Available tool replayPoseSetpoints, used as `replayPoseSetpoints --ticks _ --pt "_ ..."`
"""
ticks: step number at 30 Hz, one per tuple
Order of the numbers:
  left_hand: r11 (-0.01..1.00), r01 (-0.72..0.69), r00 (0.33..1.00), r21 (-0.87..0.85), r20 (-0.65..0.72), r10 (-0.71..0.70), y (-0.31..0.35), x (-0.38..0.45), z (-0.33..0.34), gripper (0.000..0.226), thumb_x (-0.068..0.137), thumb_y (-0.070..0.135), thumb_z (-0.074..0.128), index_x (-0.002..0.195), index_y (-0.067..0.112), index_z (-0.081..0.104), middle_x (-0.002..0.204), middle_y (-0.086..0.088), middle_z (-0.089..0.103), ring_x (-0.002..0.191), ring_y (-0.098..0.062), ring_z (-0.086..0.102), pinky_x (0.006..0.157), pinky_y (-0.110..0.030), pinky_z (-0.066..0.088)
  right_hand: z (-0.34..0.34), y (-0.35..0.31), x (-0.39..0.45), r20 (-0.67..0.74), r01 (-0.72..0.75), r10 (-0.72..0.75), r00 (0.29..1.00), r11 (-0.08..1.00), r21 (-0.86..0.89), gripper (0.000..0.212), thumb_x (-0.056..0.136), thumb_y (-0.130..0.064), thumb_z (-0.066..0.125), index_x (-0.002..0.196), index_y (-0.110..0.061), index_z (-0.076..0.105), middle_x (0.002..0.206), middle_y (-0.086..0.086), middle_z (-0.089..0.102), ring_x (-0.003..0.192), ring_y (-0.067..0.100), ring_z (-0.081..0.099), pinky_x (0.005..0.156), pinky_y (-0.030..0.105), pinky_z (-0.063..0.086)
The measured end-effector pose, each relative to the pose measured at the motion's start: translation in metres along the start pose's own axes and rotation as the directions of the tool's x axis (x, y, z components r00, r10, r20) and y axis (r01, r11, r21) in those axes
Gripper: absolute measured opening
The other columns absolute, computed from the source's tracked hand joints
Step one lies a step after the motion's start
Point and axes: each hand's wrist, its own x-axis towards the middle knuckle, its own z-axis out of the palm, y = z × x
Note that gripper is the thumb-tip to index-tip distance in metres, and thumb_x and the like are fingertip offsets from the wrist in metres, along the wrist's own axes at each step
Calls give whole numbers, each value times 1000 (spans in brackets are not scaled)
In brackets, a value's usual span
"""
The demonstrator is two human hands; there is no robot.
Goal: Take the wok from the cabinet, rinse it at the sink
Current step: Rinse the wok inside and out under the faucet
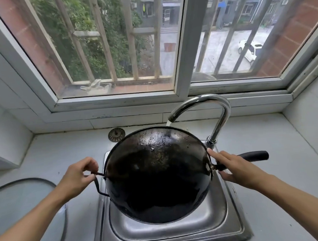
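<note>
A black wok (157, 174) is held tilted over the steel sink (172, 231), its dark wet underside turned toward me. Water runs from the curved chrome faucet (215, 113) behind the wok's far rim. My left hand (79, 177) pinches the small wire loop handle on the wok's left side. My right hand (233, 169) rests on the base of the long black handle (253, 155), index finger stretched along the wok's right rim.
A metal sink strainer (116, 135) lies on the white counter behind the sink. A glass lid (27, 195) rests on the counter at the left. A barred window (149, 42) stands behind the faucet. Tiled walls close in both sides.
</note>
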Motion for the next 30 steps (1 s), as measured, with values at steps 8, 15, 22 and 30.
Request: replayPoseSetpoints --ticks 8,15,22,30 --pt "973 -188 944 137 -250 217 0 -2 19 35 73 -22 66 83 11 63 85 2 57 77 -13 55 66 -24 50 8 11 11 10 -29 28 1000 997 66 86 82 -9 73 149 -24 21 102 1 56 74 23 57 74 37 52" --pt "890 -251 922 380 -187 339 -1 5 17 11 77 -2 53 80 6 59 82 -4 55 68 -26 55 62 -31 47 9 15 23 27 13 -13 1000 1000 9 90 78 -4 74 149 -18 22 100 4 59 70 24 56 67 40 54" --pt "899 -219 936 380 -180 304 -3 12 17 12 77 -1 52 80 5 62 80 -5 57 64 -30 56 56 -40 50 15 21 27 74 -10 7 997 999 41 87 87 -11 67 149 -25 8 109 3 55 80 24 55 78 39 50" --pt "888 -238 933 394 -161 322 -1 23 18 11 79 2 51 81 8 60 81 -4 56 66 -28 53 57 -37 48 21 28 21 101 -57 49 994 996 73 86 88 -15 66 151 -25 8 109 1 53 80 23 55 78 37 50"
